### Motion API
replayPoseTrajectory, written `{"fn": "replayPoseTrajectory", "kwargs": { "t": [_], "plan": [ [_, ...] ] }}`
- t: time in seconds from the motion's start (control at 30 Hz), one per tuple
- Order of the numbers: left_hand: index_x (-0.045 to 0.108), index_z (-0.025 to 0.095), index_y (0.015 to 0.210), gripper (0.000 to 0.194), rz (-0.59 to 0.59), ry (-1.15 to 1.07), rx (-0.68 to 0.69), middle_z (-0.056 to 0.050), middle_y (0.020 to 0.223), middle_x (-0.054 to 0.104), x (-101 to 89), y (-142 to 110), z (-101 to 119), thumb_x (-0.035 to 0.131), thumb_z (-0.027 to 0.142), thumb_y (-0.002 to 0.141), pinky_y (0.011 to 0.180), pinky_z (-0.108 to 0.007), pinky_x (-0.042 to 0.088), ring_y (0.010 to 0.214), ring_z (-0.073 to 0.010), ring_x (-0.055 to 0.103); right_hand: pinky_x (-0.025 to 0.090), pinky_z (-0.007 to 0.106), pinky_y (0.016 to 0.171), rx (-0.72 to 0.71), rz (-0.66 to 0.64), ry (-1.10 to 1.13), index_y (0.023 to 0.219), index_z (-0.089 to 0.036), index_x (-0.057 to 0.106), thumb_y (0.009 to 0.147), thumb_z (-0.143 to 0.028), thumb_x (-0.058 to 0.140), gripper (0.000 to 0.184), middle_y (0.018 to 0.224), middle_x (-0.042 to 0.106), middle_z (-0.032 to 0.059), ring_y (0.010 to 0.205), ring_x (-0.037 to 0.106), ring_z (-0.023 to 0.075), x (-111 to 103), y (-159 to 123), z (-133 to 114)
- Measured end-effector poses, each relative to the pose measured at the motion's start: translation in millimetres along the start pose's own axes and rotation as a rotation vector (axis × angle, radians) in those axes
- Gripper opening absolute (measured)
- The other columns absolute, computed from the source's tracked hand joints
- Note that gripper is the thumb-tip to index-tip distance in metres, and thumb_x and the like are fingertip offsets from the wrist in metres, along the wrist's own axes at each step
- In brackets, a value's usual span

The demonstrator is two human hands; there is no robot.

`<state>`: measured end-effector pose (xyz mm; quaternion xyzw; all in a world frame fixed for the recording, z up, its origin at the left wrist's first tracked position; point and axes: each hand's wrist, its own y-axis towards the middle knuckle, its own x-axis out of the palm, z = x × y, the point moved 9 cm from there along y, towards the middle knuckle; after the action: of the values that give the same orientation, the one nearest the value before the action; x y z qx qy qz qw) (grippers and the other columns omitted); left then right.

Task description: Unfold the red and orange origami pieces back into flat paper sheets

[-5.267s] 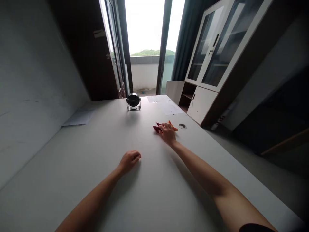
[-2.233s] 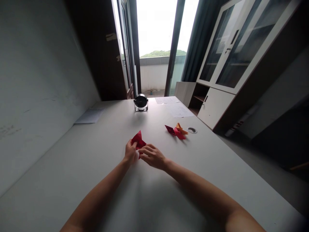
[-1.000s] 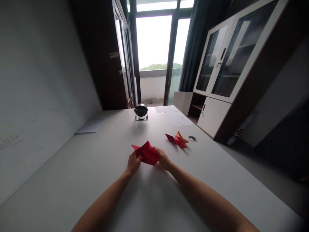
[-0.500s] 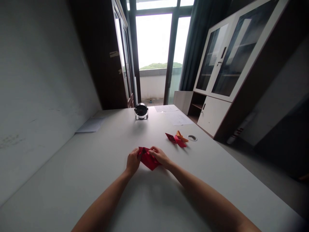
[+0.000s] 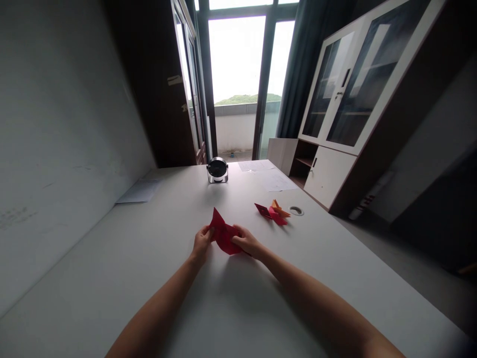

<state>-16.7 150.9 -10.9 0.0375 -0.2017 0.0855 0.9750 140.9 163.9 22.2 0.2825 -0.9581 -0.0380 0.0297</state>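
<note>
A folded red paper piece [image 5: 222,233] is held just above the white table [image 5: 156,278], one pointed corner sticking up. My left hand [image 5: 201,243] pinches its left edge, fingers closed. My right hand [image 5: 246,242] grips its right side from below, fingers curled on the paper. Farther right on the table lie a few more folded paper pieces [image 5: 273,212], red ones and an orange one, untouched.
A small round black-and-silver device [image 5: 217,170] stands at the table's far end. White sheets [image 5: 138,191] lie at the left by the wall, and more sheets [image 5: 274,181] at the far right. A cable hole [image 5: 296,211] sits near the right edge. A cabinet [image 5: 335,149] stands beyond.
My right hand brought one red paper piece from the pile to the middle, and both hands took hold of it. In the last second they turned it so one corner points up.
</note>
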Motion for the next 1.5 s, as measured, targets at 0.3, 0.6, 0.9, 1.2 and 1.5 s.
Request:
{"fn": "replayPoseTrajectory", "kwargs": {
  "t": [0.3,0.6,0.9,1.2,1.5],
  "plan": [
    [0.064,0.015,0.083,0.036,0.115,-0.091,-0.041,0.002,0.065,0.058,-16.1,4.3,-7.0,0.078,0.047,0.07,0.059,-0.021,0.041,0.055,-0.0068,0.049,0.037,0.022,0.059,-0.038,0.014,0.193,0.079,-0.018,0.054,0.068,-0.02,0.065,0.016,0.07,0.054,-0.0041,0.064,0.047,0.0108,-3.0,-0.9,-1.7],
    [0.067,0.015,0.102,0.042,-0.053,0.061,0.0,-0.008,0.09,0.069,7.3,-4.2,0.4,0.062,0.053,0.083,0.067,-0.027,0.046,0.071,-0.0139,0.061,0.047,0.03,0.074,-0.038,-0.037,0.236,0.096,-0.016,0.065,0.078,-0.03,0.067,0.023,0.089,0.067,0.0039,0.08,0.061,0.0182,1.5,0.1,2.4],
    [0.072,0.014,0.1,0.038,-0.081,0.056,-0.008,-0.009,0.092,0.071,13.7,-5.6,1.7,0.072,0.045,0.078,0.07,-0.028,0.049,0.076,-0.0171,0.062,0.051,0.03,0.074,0.05,-0.087,0.35,0.098,-0.016,0.066,0.073,-0.029,0.071,0.029,0.091,0.069,0.0055,0.082,0.064,0.0202,10.2,-4.5,-0.9],
    [0.07,0.012,0.093,0.039,-0.014,-0.079,-0.04,-0.007,0.085,0.07,6.9,-4.1,-1.8,0.075,0.047,0.075,0.068,-0.025,0.047,0.073,-0.0147,0.06,0.046,0.026,0.067,0.051,-0.165,0.378,0.092,-0.017,0.064,0.074,-0.026,0.071,0.022,0.084,0.064,0.0027,0.071,0.057,0.0145,17.6,-6.8,1.3],
    [0.064,0.014,0.081,0.034,0.093,-0.158,-0.024,-0.002,0.073,0.065,-7.1,1.5,1.0,0.071,0.046,0.078,0.061,-0.025,0.044,0.063,-0.0122,0.055,0.037,0.023,0.059,-0.014,-0.107,0.176,0.081,-0.018,0.054,0.075,-0.041,0.075,0.032,0.074,0.057,-0.002,0.065,0.049,0.0118,13.0,-5.5,2.1]
  ]
}}
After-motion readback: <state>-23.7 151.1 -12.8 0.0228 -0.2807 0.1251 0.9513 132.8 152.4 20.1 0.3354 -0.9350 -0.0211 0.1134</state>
